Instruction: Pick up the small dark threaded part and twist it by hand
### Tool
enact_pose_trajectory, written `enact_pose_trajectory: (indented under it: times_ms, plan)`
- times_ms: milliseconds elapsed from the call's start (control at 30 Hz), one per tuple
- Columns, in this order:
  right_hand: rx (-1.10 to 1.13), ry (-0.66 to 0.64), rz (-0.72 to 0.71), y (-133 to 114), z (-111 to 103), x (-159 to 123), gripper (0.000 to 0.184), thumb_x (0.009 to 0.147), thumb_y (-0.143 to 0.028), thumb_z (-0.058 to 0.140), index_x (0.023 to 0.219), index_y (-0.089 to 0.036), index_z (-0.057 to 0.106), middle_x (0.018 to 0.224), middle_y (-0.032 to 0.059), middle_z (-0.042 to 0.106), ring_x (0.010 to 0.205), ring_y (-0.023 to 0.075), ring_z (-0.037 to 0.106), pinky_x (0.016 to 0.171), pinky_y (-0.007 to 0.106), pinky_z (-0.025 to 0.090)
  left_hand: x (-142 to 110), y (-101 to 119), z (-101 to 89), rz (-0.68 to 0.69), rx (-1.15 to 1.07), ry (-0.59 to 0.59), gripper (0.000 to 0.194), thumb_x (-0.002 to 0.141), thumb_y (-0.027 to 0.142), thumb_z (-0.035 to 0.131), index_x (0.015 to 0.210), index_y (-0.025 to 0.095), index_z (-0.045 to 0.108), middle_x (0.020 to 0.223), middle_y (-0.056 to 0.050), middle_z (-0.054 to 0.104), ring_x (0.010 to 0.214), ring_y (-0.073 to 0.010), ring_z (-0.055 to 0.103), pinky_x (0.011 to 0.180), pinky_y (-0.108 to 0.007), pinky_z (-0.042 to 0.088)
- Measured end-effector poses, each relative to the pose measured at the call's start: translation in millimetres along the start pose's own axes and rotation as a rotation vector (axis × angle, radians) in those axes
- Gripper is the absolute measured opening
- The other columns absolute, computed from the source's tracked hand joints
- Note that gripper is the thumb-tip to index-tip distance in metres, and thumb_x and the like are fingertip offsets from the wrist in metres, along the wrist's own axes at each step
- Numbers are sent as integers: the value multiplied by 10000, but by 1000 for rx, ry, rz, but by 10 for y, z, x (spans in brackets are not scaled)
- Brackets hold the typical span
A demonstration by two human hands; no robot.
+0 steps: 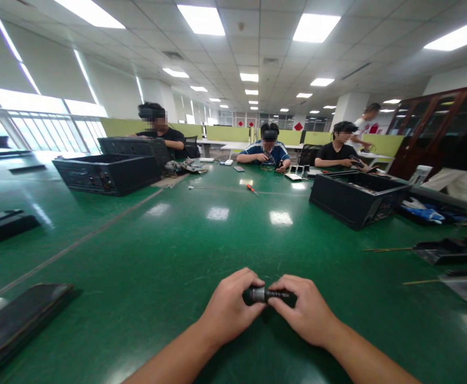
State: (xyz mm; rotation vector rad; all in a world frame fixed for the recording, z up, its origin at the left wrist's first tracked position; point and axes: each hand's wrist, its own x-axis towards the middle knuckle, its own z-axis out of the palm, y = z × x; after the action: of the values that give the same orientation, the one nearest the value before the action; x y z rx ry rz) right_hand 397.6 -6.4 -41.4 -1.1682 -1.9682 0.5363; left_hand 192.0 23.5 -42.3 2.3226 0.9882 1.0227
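Both hands meet low in the middle of the view, just above the green tabletop (217, 245). Between them lies a small dark cylindrical part (259, 294) with a silver-grey band and a thin ribbed shaft pointing right. My left hand (230, 300) pinches the thicker, banded end with thumb and fingers. Around the shaft, the thumb and fingers of my right hand (306, 306) are closed. The part is held roughly level; its exact kind is not clear, and the fingers cover its ends.
A black computer case (357, 200) stands at right, another (109, 173) at left. An orange screwdriver (251, 189) lies mid-table. A dark flat device (25, 320) is near left; black trays (453, 249) are at right. Several people sit or stand beyond.
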Motion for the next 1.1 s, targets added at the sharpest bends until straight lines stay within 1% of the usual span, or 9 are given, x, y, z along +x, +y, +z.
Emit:
enact_pose_trajectory:
  times_ms: [267,567,1100]
  plan:
    - [-4,-5,7,-7,-3,3,57,832,-167,672,852,-203,713,785,8,702,729,166,640,695,269,438,-13,-1,7,-4,2,-8,225,738,119,725,921,201,623,894,-19,654,848,-172,629,771,-282,476]
    - [-15,-13,3,21,1,-2,72,852,-212,665,877,-204,732,790,20,708,727,172,645,693,277,448,-10,-3,-7,-11,0,-2,211,745,138,728,920,203,628,903,-17,654,851,-171,633,771,-283,477]
    - [-7,-29,7,20,-19,8,120,904,-244,622,855,-206,724,776,4,701,713,154,636,688,263,442,-9,-13,-12,3,10,21,206,751,148,728,925,203,633,893,-24,662,835,-171,639,770,-285,493]
